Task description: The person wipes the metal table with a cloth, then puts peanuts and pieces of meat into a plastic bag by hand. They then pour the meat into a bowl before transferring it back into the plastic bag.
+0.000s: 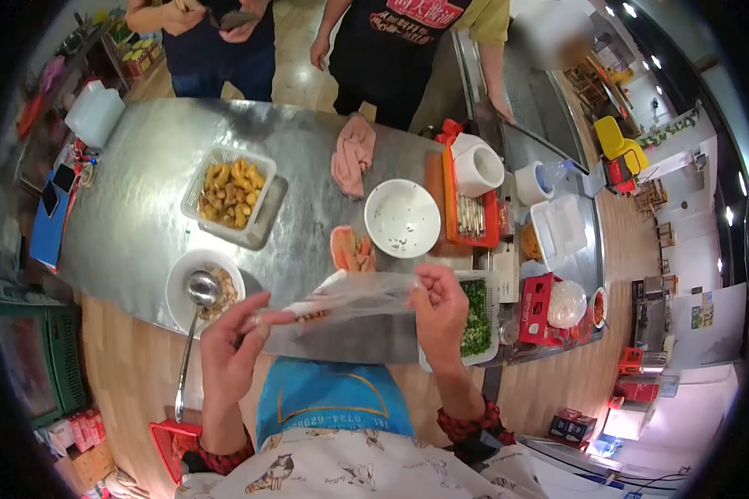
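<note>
left grip [231,343], right grip [441,318]: holding clear plastic [362,295]; basket [235,234]: brown pieces [230,195]; tray [493,333]: chopped greens [476,316]; bowl [178,291]: ladle [202,289]

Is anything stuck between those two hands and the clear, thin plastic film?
Nothing visible is: the bare right hand already pinches the clear, thin plastic film, and the bare left hand has its fingertips at the opposite end.

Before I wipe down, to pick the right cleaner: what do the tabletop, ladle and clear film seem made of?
Tabletop: probably stainless steel, satin, from its grey, streaky glare. Ladle: likely polished steel, mirror-bright. Clear film: apparently thin plastic, glossy, see-through, creased.
</note>
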The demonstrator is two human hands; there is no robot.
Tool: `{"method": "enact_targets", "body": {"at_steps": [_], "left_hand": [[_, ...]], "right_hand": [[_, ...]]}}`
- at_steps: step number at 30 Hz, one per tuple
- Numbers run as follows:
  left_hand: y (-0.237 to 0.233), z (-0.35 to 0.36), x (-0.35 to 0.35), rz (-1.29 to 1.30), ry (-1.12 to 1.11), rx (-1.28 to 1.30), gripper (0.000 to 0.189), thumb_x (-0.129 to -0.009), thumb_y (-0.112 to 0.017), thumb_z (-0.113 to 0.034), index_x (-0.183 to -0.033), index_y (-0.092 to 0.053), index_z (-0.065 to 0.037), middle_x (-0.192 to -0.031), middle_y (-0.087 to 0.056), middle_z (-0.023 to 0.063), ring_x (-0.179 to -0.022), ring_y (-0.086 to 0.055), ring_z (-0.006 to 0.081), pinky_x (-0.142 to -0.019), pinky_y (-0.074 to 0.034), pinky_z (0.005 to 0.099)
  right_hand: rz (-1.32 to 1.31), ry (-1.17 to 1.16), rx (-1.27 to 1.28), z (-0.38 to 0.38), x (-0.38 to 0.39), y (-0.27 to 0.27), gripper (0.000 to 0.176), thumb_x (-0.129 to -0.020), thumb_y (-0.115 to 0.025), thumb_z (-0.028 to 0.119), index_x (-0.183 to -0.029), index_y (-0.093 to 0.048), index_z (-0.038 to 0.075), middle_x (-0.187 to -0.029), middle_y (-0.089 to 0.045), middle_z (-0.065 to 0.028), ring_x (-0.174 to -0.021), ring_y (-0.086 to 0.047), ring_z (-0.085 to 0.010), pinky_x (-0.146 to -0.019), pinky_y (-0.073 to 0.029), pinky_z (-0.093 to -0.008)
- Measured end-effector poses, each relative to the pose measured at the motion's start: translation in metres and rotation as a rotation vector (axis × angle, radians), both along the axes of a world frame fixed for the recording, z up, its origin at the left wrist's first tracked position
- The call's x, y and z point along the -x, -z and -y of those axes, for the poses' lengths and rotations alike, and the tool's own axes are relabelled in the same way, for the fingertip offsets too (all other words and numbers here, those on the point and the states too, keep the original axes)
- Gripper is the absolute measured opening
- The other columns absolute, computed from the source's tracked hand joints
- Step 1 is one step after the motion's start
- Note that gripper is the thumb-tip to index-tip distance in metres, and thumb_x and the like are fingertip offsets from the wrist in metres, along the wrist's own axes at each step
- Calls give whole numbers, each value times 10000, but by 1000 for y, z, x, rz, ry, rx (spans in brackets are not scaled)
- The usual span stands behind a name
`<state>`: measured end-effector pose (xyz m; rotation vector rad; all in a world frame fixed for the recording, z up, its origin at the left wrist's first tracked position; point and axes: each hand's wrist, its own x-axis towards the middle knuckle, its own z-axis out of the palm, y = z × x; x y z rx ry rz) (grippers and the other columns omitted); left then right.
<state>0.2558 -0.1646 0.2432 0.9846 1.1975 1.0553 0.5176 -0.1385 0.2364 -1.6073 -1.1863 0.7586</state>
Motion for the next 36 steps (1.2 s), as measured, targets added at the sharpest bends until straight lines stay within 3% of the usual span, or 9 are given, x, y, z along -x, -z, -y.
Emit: {"method": "enact_targets", "body": {"at_steps": [5,10,14,18,20,25,31,34,36], "left_hand": [[-8,10,1,-229,-2,-114,276,-868,-575,-13,-1139,-583,44,-931,-687,122,-719,-603,119,-629,-455,225],[4,1,-2,-763,-80,-415,147,-775,-668,23,-913,-695,-18,-928,-657,85,-710,-587,163,-605,-464,270],[7,-7,-6,-546,-58,-531,88,-770,-667,-13,-851,-699,-24,-1133,-592,117,-776,-544,127,-555,-405,228],[24,-10,-28,31,80,-181,89,-871,-603,-66,-910,-645,1,-908,-650,79,-642,-523,83,-538,-398,215],[39,-8,-48,100,83,-140,86,-889,-592,-83,-900,-619,-1,-826,-634,58,-605,-499,68,-521,-391,216],[47,-9,-64,319,42,100,136,-890,-608,-99,-845,-493,-41,-669,-540,13,-575,-480,49,-482,-354,222],[50,-8,-48,375,133,12,129,-861,-621,-59,-975,-565,-33,-802,-565,1,-715,-500,51,-614,-417,220],[46,-5,-37,154,335,-86,190,-840,-636,-51,-1029,-615,-53,-876,-582,-15,-778,-510,48,-683,-429,213],[44,-5,-40,125,321,-198,205,-831,-646,-49,-1035,-626,-64,-877,-586,-24,-778,-513,44,-680,-427,206]], "right_hand": [[-245,3,-29,6,5,-12,203,-859,-560,-11,-1062,-563,-13,-854,-600,-44,-719,-566,-79,-629,-477,-213],[-136,-139,8,5,-6,-5,152,-843,-552,-18,-986,-599,-6,-883,-584,-36,-726,-559,-83,-663,-483,-220],[177,-330,-111,3,-6,-26,179,-751,-590,-1,-910,-652,53,-907,-579,-61,-663,-559,-130,-634,-459,-233],[287,-538,25,8,3,-46,206,-711,-596,15,-898,-664,68,-871,-559,-78,-683,-555,-157,-590,-439,-252],[278,-628,64,7,9,-49,194,-720,-598,8,-899,-654,55,-864,-554,-73,-697,-550,-144,-594,-440,-243],[-174,-760,193,13,29,-23,209,-771,-590,-18,-976,-602,18,-893,-539,-60,-799,-552,-118,-697,-486,-244],[-516,-646,339,16,33,-14,230,-801,-614,-9,-1025,-558,-13,-978,-548,-54,-873,-556,-108,-756,-502,-256],[-382,-641,309,14,40,-17,234,-802,-614,1,-1028,-552,-3,-1029,-553,-55,-858,-562,-111,-742,-502,-262],[-26,-825,164,12,45,-26,287,-794,-617,2,-1075,-560,11,-1059,-564,-54,-845,-567,-111,-728,-497,-262]]}}
